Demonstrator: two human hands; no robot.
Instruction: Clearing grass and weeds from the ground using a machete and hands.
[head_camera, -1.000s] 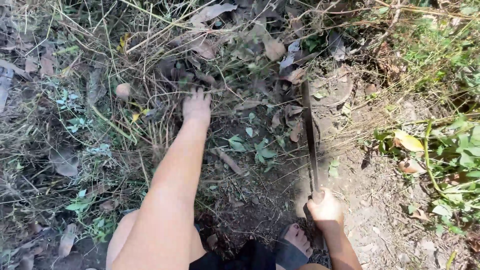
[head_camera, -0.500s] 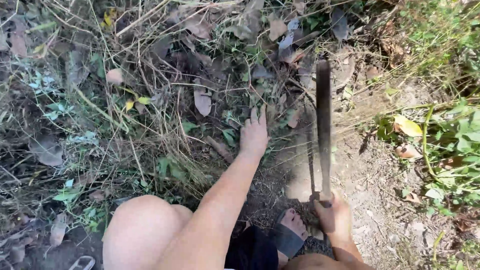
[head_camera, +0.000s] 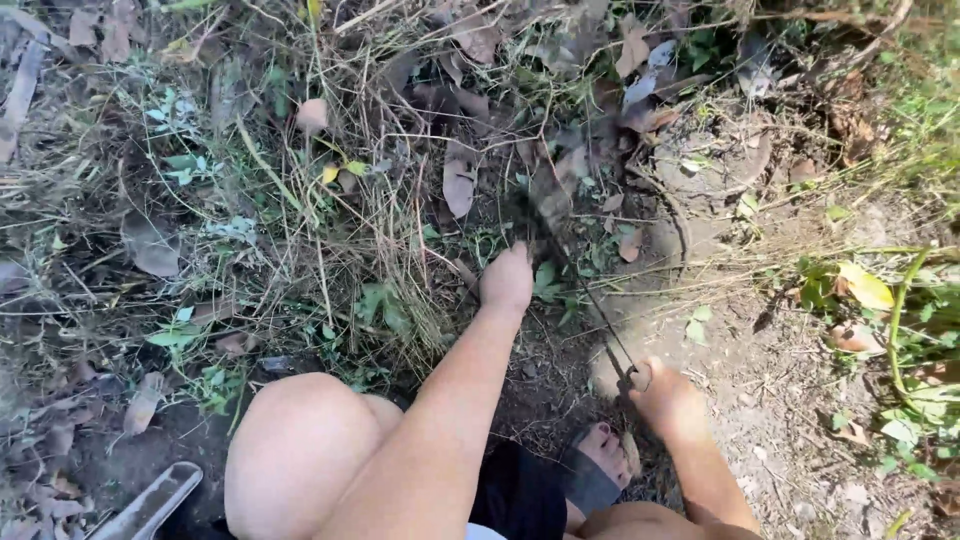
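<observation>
A: Where did the left hand (head_camera: 507, 280) sit?

B: Low in the weeds, reached forward over the bare left knee (head_camera: 290, 440). Fingers were curled shut into the stems; it seemed to be gripping a small tuft of dry grass (head_camera: 390, 240), though the stems inside the fist could not be made out.

A: And the right hand (head_camera: 668, 398)?

B: Closed tight around the handle of a long knife (head_camera: 575, 270). The blade ran up and to the left from that fist, blurred, its far end lying in the leaf litter just beyond the left hand. The blade passed close by the right side of the left hand; whether it touched could not be told.

A: Ground around it?

B: Bare pale soil (head_camera: 770, 380) on the right under the knife hand. Dead brown leaves (head_camera: 458, 185) and tangled dry stalks ahead and to the left. Small green weeds (head_camera: 550, 285) just beside the left hand. A yellow leaf (head_camera: 866, 287) on green growth at the right edge.

A: Feet?

B: Toes in a dark sandal (head_camera: 590, 480) showed just below the right hand. A grey object (head_camera: 150, 505) lay at the lower left, only partly in view.
</observation>
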